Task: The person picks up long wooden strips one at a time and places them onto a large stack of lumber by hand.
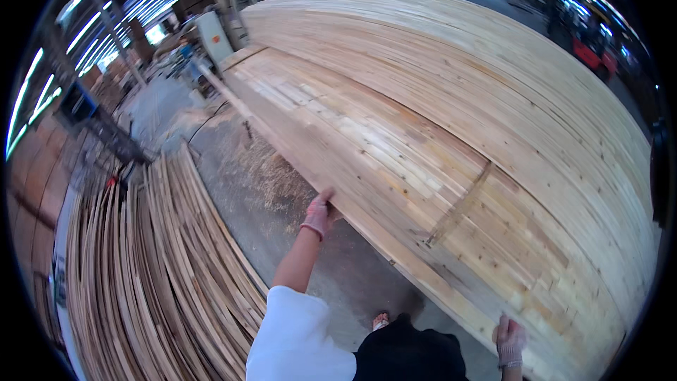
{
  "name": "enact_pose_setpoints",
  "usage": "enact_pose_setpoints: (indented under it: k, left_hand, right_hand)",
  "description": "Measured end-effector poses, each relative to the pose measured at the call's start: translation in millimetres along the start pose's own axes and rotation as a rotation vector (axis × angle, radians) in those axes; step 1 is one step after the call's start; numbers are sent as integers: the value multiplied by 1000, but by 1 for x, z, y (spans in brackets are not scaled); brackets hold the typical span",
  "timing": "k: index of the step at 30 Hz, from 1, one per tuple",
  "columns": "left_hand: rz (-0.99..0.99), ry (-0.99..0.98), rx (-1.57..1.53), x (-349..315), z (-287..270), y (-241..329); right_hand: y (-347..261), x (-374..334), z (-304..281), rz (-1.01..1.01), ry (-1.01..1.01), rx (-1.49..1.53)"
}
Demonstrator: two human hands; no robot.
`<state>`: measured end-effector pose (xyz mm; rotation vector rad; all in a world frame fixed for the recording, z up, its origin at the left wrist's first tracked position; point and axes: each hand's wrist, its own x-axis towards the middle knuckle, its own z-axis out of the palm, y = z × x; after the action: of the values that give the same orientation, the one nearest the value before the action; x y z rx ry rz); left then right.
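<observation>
Both gloved hands are gripping the near edge of the wide, pale finger-jointed wooden panel [423,148] lying atop the stack: left hand [319,213] closed over the edge, right hand [509,339] likewise. Judgement: keeping both grips level should prevent twisting; offcut strips [162,275] are crowding the floor.

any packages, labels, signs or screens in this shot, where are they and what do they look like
No packages, labels, signs or screens can be made out.
Closest thing: a pale grey cabinet, upright and box-shaped, at the far end of the wide wooden panel; nothing on its face is readable.
Left hand and right hand, both gloved, grip the panel's near edge.
</observation>
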<state>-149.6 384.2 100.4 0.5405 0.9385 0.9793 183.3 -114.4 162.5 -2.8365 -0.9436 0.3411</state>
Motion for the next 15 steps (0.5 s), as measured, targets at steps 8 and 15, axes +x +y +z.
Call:
enact_pose_setpoints:
  k: [8, 15]
  left_hand:
    - [-672, -693, 163, -107, 12, -125]
    - [-603, -1088, 473, -174, 56, -202]
  right_hand:
    - [-153, 54, 36, -245, -433, 284]
    - [-245, 51, 51, -672, -281, 262]
